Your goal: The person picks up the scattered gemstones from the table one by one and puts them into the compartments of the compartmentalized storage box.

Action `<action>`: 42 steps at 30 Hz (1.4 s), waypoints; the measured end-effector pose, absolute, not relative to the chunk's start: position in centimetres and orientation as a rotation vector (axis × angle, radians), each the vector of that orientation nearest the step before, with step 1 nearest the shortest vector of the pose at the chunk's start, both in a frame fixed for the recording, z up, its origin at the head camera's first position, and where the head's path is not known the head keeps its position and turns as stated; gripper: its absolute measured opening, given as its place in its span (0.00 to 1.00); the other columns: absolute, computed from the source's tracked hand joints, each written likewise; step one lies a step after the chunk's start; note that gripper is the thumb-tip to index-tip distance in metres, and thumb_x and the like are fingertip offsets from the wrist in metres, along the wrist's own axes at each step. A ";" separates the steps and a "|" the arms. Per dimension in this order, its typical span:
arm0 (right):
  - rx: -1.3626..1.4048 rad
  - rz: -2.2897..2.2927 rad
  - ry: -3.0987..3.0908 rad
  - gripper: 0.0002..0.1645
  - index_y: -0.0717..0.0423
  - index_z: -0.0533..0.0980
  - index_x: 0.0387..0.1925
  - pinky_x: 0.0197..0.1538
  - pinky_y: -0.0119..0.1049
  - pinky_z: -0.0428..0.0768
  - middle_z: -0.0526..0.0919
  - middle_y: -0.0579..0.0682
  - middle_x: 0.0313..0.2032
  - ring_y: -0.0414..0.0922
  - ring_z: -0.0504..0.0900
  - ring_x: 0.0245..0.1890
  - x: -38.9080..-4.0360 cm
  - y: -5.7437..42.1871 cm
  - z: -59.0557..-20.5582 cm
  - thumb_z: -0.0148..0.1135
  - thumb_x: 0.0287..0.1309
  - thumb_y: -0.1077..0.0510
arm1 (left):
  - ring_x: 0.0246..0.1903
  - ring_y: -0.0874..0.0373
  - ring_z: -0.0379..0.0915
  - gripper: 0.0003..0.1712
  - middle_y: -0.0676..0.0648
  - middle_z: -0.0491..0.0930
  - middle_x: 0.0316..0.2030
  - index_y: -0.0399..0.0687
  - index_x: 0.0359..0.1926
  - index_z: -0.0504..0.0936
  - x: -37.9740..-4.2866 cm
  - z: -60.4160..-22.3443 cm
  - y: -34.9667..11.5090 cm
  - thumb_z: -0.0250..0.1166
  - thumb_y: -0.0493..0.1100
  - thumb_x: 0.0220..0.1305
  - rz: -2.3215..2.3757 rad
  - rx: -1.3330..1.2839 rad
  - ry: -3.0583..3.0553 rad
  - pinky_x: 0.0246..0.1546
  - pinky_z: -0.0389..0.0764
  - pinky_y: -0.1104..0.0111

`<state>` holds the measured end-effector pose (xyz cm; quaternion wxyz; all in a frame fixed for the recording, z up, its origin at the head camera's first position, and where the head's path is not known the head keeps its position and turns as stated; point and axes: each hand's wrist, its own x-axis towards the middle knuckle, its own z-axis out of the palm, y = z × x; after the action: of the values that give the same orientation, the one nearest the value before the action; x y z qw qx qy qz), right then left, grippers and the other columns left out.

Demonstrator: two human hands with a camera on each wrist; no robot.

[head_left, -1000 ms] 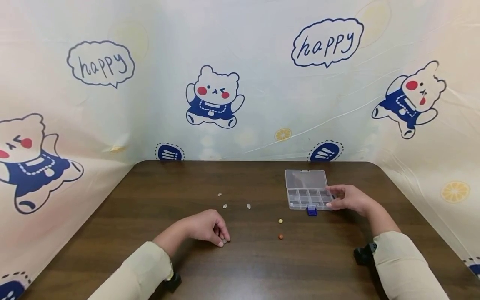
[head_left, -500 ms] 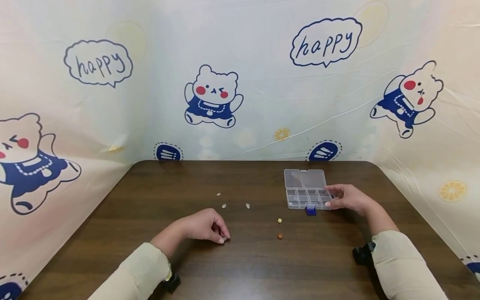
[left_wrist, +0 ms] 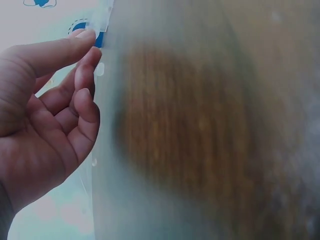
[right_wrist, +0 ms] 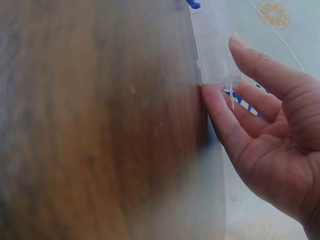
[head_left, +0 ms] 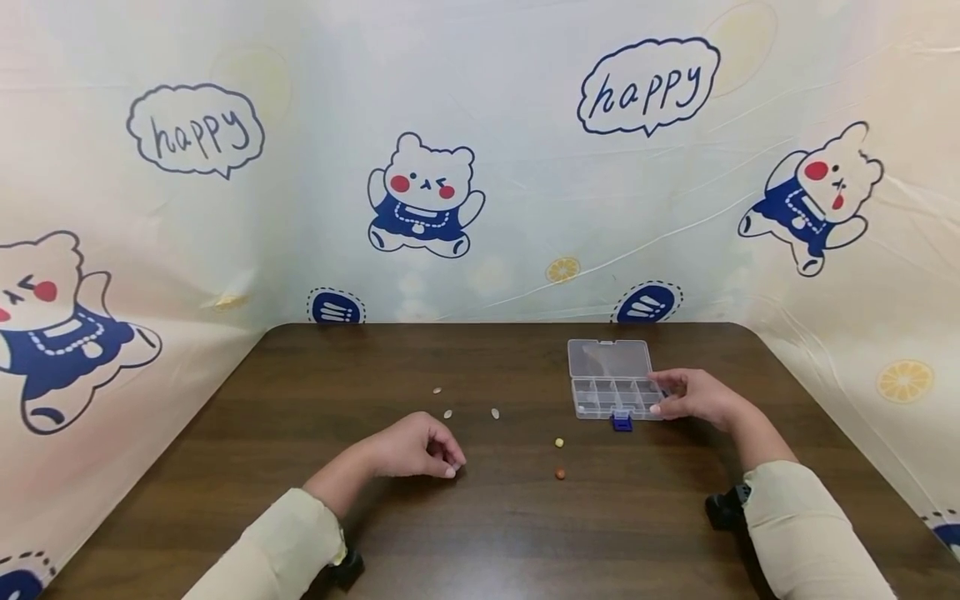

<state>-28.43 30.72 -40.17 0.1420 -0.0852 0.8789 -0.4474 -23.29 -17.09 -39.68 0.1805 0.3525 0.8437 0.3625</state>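
Observation:
My left hand [head_left: 420, 447] is low over the wooden table, left of centre, pinching a small pale seed [head_left: 457, 466] between thumb and fingertips; most of it is hidden. Beyond that hand lie three flat, pale oval seeds [head_left: 495, 413]. At the right, a clear plastic compartment box [head_left: 600, 412] stands with its lid [head_left: 609, 358] folded back and a blue latch [head_left: 622, 423] at its front. My right hand [head_left: 697, 397] holds the box by its right end, fingers and thumb spread about the corner. One small white piece [head_left: 581, 409] shows in the front left compartment.
Between the hands, a small yellow piece [head_left: 559, 442] and a round reddish-brown piece [head_left: 560, 474] rest on the table [head_left: 495, 542]. A printed cloth [head_left: 517, 167] hangs behind the table's far edge and along its sides.
My left hand has lifted a little and shifted slightly away from me with the seed at its fingertips. My right hand and the box stay in place.

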 end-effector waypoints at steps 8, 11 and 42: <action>-0.250 -1.322 2.517 0.46 0.68 0.63 0.67 0.46 0.41 0.82 0.64 0.73 0.63 0.50 0.80 0.40 -28.5 30.7 -40.4 0.74 0.52 0.57 | 0.27 0.64 0.73 0.06 0.57 0.82 0.27 0.45 0.36 0.89 -23.4 -39.9 -16.4 0.74 0.37 0.55 1.063 0.993 2.436 0.30 0.77 0.71; -0.252 -1.311 2.525 0.46 0.68 0.63 0.67 0.47 0.42 0.82 0.64 0.73 0.63 0.50 0.80 0.40 -28.4 30.7 -40.3 0.74 0.52 0.57 | 0.27 0.63 0.73 0.07 0.57 0.82 0.28 0.44 0.37 0.89 -23.4 -39.7 -16.1 0.73 0.37 0.55 1.093 0.987 2.437 0.29 0.77 0.71; -0.268 -1.357 2.487 0.46 0.70 0.62 0.67 0.45 0.40 0.82 0.63 0.74 0.64 0.49 0.80 0.40 -28.5 30.7 -40.3 0.74 0.52 0.59 | 0.28 0.61 0.74 0.09 0.54 0.84 0.30 0.41 0.38 0.88 -23.5 -39.0 -12.4 0.74 0.39 0.55 1.271 1.011 2.411 0.31 0.77 0.70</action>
<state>-28.49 30.69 -40.34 0.1471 -0.0932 0.8644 -0.4717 -23.53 -12.36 -38.98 0.1172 0.3453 0.8238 0.4341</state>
